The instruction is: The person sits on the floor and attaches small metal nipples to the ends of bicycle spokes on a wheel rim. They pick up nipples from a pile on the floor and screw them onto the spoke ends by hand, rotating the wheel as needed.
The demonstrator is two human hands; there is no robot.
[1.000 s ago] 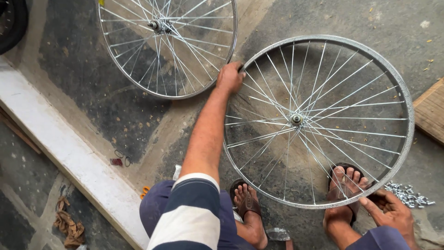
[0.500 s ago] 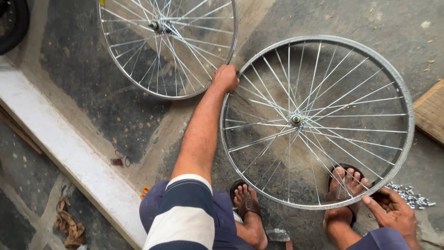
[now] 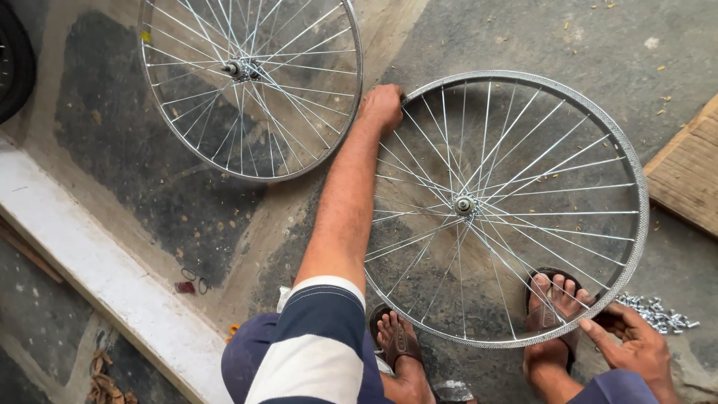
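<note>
Two bicycle wheels lie flat on the concrete floor (image 3: 523, 37), and I am working on the nearer one (image 3: 505, 208), a bare spoked rim with no tyre, its hub (image 3: 464, 203) pointing up at me. My left hand (image 3: 383, 106) is stretched out to the far edge of that rim and closed around it, fingers wrapped over the metal, which I judge steadies the wheel and lets me turn it. My right hand (image 3: 634, 344) sits at the near edge, by my right foot; its fingers are pinched together at the rim where a spoke ends, though I cannot tell whether they hold anything small between them.

Both of my feet, in brown sandals, are tucked under or against the near side of the rim: the left foot (image 3: 396, 340) just inside its lower edge, the right foot (image 3: 555, 310) seen through the spokes. That seems to pin the wheel so it does not slide.

Just beside my right hand lies a small heap of shiny metal bits (image 3: 658, 313), too small to identify for sure, kept within easy reach. The second wheel (image 3: 250, 82) rests well apart to the upper left, already fully spoked, with its hub off-centre in view. A wooden board (image 3: 688, 168) lies at the right edge, a pale raised kerb (image 3: 97, 277) runs along the left, and part of a black tyre (image 3: 15, 60) shows in the corner.
</note>
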